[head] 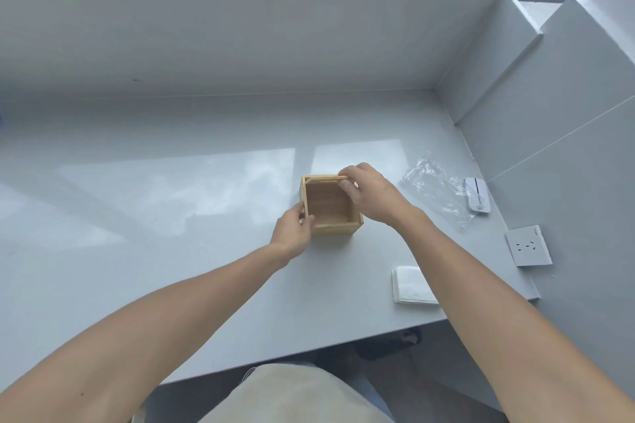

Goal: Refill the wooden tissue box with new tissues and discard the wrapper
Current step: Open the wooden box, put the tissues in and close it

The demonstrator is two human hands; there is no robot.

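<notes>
The box [330,206] stands upright on the counter [171,216], open side up, and its inside looks empty. It is held at its left wall by the left hand [293,232], whose fingers are curled over that rim, thumb toward the near corner. The right hand [366,194] lies over the box's far right corner, and a thin wooden slat [326,177] along the far rim is pinched between its thumb and fingers. Whether that slat is a loose sliding panel or part of the wall cannot be told.

The tissues [414,285], a white folded stack, lie near the box, to its right and toward the person, partly hidden by the right forearm. The wrapper [436,187], clear and crumpled, lies to the right of the box, its far end touching a small white device [477,196]. A socket [527,245] is set further right of the box.

The box is judged stiff and light; a firm hold across two opposite walls should be tolerated, and it may slide on the glossy counter unless steadied. The slat is thin and is best taken by its edges and kept level, since it could jam or snap if forced. The tissues are soft and loose, so the whole stack should be clasped from both sides and lowered in flat. The wrapper is nearly weightless, slippery and easily blown; it is best crushed into the palm before being carried off.
</notes>
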